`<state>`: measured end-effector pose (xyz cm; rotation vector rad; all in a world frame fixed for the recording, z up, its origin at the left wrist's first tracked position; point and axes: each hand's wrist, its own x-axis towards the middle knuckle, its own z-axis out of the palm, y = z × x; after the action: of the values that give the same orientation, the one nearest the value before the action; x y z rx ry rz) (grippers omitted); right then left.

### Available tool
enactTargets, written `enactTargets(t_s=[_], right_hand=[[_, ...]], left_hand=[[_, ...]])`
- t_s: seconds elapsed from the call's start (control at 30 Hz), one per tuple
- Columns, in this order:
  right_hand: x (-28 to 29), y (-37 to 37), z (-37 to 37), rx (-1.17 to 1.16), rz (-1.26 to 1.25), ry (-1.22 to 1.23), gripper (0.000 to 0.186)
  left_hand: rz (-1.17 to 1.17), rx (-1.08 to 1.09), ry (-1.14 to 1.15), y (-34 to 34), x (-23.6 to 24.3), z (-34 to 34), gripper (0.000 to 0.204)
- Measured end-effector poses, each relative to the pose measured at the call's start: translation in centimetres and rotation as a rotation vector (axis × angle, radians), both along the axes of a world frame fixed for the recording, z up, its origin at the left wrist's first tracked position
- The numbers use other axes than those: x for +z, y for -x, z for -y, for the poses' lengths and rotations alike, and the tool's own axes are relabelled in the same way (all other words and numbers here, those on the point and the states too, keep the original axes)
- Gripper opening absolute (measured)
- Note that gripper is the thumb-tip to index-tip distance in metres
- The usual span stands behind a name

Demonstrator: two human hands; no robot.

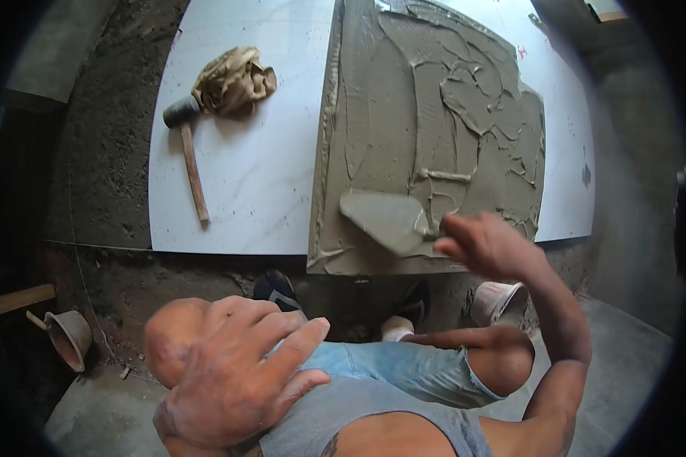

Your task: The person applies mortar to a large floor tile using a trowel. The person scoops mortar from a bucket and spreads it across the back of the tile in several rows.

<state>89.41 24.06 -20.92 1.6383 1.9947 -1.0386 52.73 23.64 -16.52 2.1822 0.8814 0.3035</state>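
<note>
My right hand [486, 245] is closed around the handle of a trowel [386, 219]. The trowel's broad blade lies against wet grey mortar [392, 145], near the front edge of the slab that the mortar covers. Ridges and rough patches mark the mortar toward the right, while its left side looks smoother. My left hand [244, 365] is empty, with its fingers stretched out over my bent left knee. It is well apart from the trowel.
A white tile [259, 183] on the left bears a mallet [192, 164] and a crumpled brown cloth [235, 82]. More white tile [568, 160] shows at the right. Buckets stand at the lower left [70, 339] and near my right knee [498, 302]. A string [99, 245] runs along the left.
</note>
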Motion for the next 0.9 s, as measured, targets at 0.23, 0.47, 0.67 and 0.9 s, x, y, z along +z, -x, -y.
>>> enactTargets(t_s=[0.23,0.47,0.67,0.9], right_hand=[[-1.4,-1.4,3.1,0.3,0.153,-0.393,0.031],[-2.7,-5.5,-14.2,0.107,0.339,-0.636,0.032],[-0.6,-7.1,-24.5,-0.469,0.04,-0.304,0.041],[1.2,-6.4,-15.7,-0.301,0.099,0.041,0.033]], left_hand=[[-0.019,0.0,0.028,-1.1,0.1,0.3,0.046],[-0.056,-0.049,0.02,-1.3,1.0,0.4,0.046],[-0.075,-0.027,0.043,-2.2,1.4,0.9,0.046],[-0.062,0.028,0.01,-2.0,1.8,1.2,0.046]])
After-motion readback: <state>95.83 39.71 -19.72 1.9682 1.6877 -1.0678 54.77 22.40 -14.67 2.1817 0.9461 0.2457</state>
